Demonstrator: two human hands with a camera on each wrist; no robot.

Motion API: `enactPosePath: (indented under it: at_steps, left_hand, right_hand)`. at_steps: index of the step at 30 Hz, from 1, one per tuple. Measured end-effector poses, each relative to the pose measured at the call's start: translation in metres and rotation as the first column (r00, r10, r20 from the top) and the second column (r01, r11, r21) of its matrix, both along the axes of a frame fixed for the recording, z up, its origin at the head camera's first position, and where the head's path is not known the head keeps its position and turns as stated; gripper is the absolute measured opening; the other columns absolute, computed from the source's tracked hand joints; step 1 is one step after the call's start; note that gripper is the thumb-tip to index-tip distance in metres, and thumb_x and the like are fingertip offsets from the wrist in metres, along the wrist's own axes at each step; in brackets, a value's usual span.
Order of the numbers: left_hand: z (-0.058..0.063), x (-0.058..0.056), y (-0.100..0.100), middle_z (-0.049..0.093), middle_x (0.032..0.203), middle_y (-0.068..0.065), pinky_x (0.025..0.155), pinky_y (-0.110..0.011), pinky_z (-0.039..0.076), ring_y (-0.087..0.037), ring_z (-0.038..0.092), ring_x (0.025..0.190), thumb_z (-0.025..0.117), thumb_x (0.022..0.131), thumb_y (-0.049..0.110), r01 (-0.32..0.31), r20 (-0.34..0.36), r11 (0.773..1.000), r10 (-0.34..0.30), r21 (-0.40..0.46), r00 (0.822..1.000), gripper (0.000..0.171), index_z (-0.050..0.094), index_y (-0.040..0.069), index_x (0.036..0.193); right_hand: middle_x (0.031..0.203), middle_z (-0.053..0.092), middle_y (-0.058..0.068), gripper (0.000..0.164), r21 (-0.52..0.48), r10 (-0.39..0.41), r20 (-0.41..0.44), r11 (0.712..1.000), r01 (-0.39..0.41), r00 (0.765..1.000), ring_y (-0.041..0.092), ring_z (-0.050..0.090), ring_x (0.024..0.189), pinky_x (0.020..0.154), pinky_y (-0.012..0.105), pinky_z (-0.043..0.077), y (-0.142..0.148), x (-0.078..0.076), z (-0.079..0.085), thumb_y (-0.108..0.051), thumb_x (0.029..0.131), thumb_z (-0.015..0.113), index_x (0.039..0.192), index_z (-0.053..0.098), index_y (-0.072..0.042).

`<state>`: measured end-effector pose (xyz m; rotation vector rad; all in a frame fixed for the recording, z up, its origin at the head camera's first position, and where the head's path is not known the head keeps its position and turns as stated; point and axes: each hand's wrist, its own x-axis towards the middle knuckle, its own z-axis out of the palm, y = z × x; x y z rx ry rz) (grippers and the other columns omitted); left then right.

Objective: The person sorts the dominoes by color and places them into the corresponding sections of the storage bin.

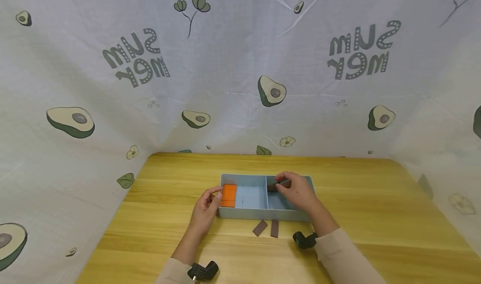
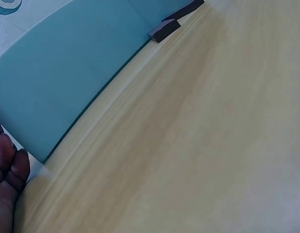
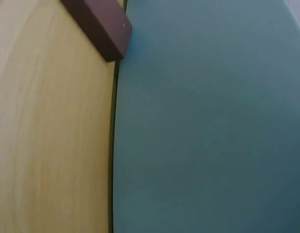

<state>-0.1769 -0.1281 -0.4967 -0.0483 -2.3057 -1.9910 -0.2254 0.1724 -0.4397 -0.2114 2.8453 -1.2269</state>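
Note:
A blue-grey tray (image 1: pixel 244 213) with one divider lies on the wooden table. My left hand (image 1: pixel 204 209) is at its left end, thumb and forefinger right at the rim beside orange blocks (image 1: pixel 229 196) in the left compartment. Over the right compartment, my right hand (image 1: pixel 298 191) pinches a dark brown block (image 1: pixel 272 188) between thumb and fingertips, near the divider. The hand partly hides the block and other brown pieces there. The left wrist view shows curled fingers (image 2: pixel 13 165) close to the tray's corner; no right fingers appear in the right wrist view.
Two flat brown blocks, one tilted (image 1: pixel 260 228) and one straight (image 1: pixel 274 229), lie on the table (image 1: pixel 161 234) just in front of the tray. A white patterned curtain (image 1: pixel 240 67) hangs behind the table and at both sides.

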Motion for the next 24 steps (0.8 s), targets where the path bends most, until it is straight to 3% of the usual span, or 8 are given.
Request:
enactPosePath:
  at_steps: [9,24]
  left_hand:
    - [0.0016,0.0006,0.0001,0.049,0.081,-0.001,0.061,-0.02,0.043,-0.011,0.048,0.067,0.06,0.104,0.024,-0.001,0.02,1.0,0.001,0.005,1.0,0.029,0.066,0.013,0.131]
    - [-0.0023,-0.0003,-0.0005,0.048,0.082,-0.001,0.062,-0.019,0.041,-0.009,0.046,0.067,0.061,0.104,0.024,0.001,0.017,1.0,-0.001,0.007,1.0,0.028,0.067,0.014,0.129]
  right_hand:
    - [0.116,0.068,0.012,0.021,0.09,0.052,-0.007,0.995,-0.052,0.999,0.026,0.07,0.1,0.083,0.041,0.06,-0.0026,-0.0011,-0.0041,-0.008,0.094,0.069,0.115,0.07,-0.006]
    - [0.114,0.071,0.014,0.024,0.145,0.026,0.024,0.989,-0.03,0.999,0.026,0.072,0.1,0.086,0.042,0.06,-0.0055,0.0007,-0.0043,0.001,0.089,0.072,0.112,0.07,-0.004]
